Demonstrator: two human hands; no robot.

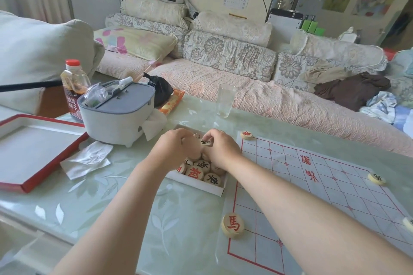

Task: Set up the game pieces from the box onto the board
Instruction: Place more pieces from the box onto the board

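Both bare forearms reach forward from the near edge and meet over the box.

Nearest: a round pale wooden disc with a red character (232,225) lies flat on the near-left corner of the board (348,185). The board is a white paper sheet with a red printed grid, creased, lying on the bench (111,196), whose top is glossy pale green with a leaf pattern.

The shallow white cardboard box (215,190) sits just beside the board's left edge. It contains a loose pile of wooden discs (202,168) with red and black characters, partly hidden by the hands.

Left hand (176,147): knuckles up, fingers curled down into the box. Cannot tell whether it grips anything.

Right hand (221,149): fingers and thumb pinch a black-character disc (206,142), tilted, above the pile.

Also on the board: a red-marked disc (246,134) at the far-left corner and a black-marked disc (376,178) at the right edge.

Left of the box: a crumpled white tissue (87,159), a red-rimmed flat lid (33,152) and a grey-and-white plastic bin (118,116).

Beyond: a clear drinking glass (225,100), upright, and a floral fabric sofa (234,56).
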